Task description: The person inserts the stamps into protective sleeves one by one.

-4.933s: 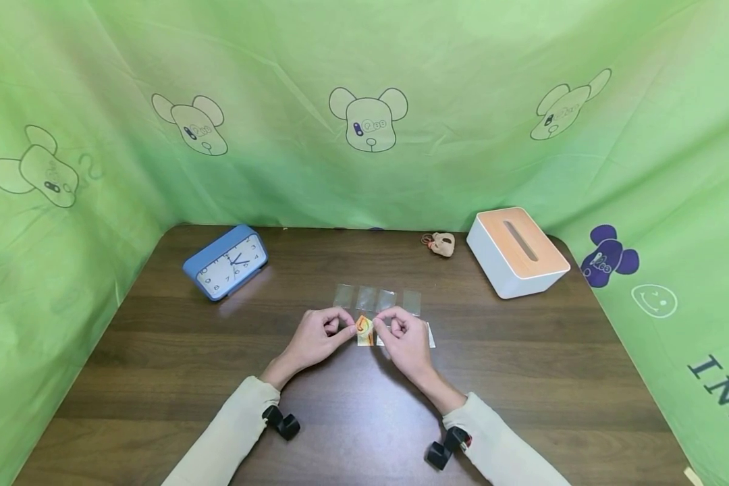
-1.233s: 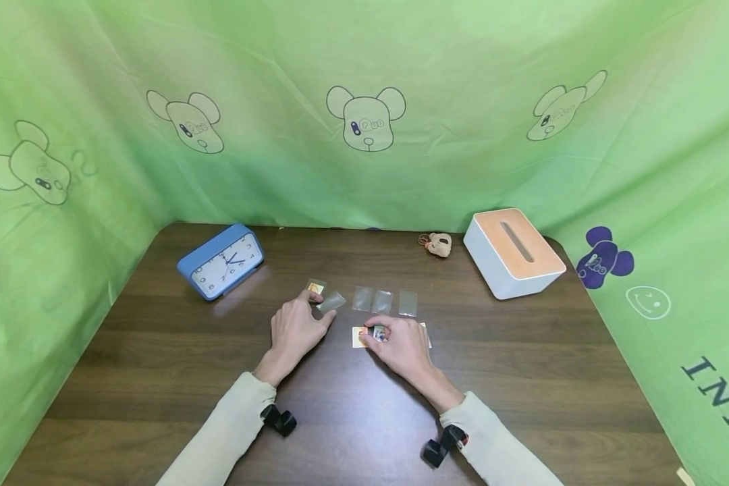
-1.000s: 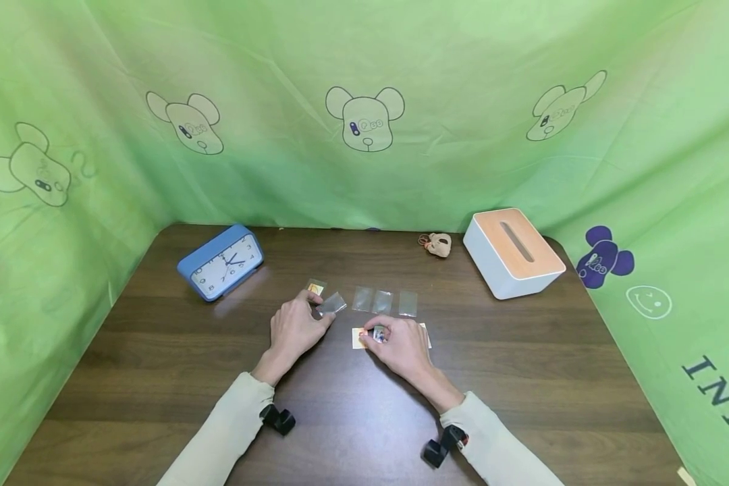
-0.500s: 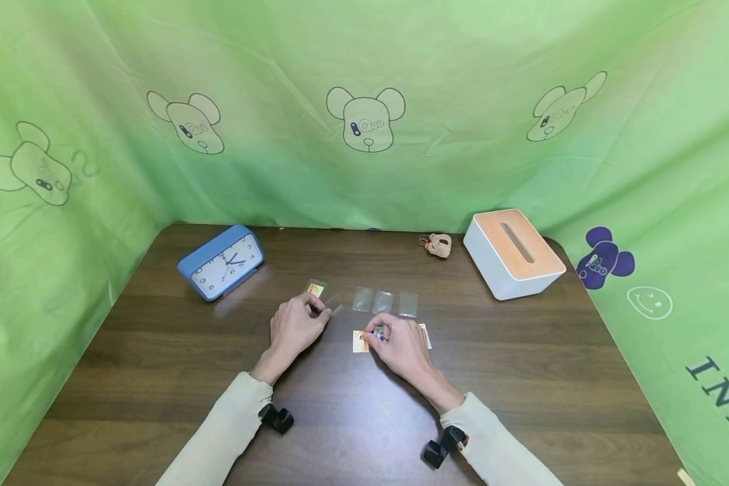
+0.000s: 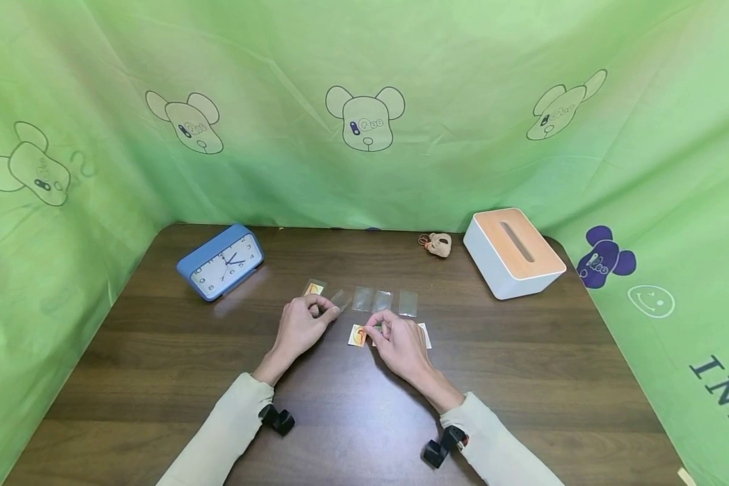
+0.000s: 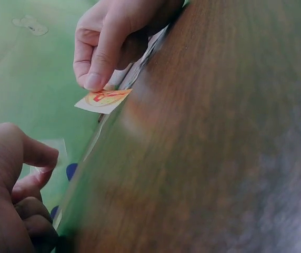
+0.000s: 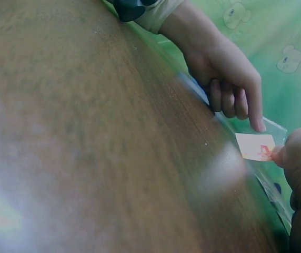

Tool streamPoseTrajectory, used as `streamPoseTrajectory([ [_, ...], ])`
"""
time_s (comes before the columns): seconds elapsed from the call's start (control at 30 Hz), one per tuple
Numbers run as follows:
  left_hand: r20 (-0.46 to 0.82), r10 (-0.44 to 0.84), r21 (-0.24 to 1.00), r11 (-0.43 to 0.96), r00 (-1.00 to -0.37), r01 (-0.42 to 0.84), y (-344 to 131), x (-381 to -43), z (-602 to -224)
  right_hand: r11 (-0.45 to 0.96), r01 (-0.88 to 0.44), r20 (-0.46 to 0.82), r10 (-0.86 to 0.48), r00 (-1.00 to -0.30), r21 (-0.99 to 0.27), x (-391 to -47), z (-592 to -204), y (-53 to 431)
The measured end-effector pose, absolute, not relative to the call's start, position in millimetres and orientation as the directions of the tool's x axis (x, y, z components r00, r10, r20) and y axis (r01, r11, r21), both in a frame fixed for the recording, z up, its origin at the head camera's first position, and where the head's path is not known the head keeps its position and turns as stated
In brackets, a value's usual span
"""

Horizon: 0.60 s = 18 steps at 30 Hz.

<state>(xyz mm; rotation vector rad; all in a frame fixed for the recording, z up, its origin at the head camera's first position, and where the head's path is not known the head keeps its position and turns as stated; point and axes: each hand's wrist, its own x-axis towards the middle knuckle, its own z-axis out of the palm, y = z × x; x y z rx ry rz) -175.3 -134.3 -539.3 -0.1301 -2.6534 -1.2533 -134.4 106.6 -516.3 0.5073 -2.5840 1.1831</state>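
My left hand pinches a small clear plastic sleeve between thumb and index finger, tilted over the table. A small card with an orange-and-yellow print and a pale border is pinched at its edge by my right hand. In the left wrist view the card sticks out from the right fingertips, apart from the sleeve. More cards lie beneath and beside my right hand, mostly hidden. Just beyond my left fingers is a sleeve with an orange-yellow card inside.
Three clear sleeves lie in a row beyond my right hand. A blue clock stands at the back left. Toward the back right are a small beige pouch and a white tissue box with a wooden lid. Green curtain borders the table.
Both hands were together at a card in the middle; a sleeved card now lies at left. My left hand has since taken a sleeve and tilted it up. My right hand has shifted and tilted its card.
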Motion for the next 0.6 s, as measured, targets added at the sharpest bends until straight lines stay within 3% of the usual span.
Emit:
streamPoseTrajectory([
  [0.33,0.245,0.067,0.792,0.561,-0.967,0.24,-132.1,-173.0,-537.5,0.542,-0.479,0.461,-0.181,-0.869,-0.69,-137.1,-523.9,107.3],
  [0.6,0.15,0.11,0.799,0.572,-0.983,0.186,-137.0,-179.5,-546.4,0.476,-0.357,0.343,-0.121,-0.932,-0.804,-135.8,-515.8,104.4],
])
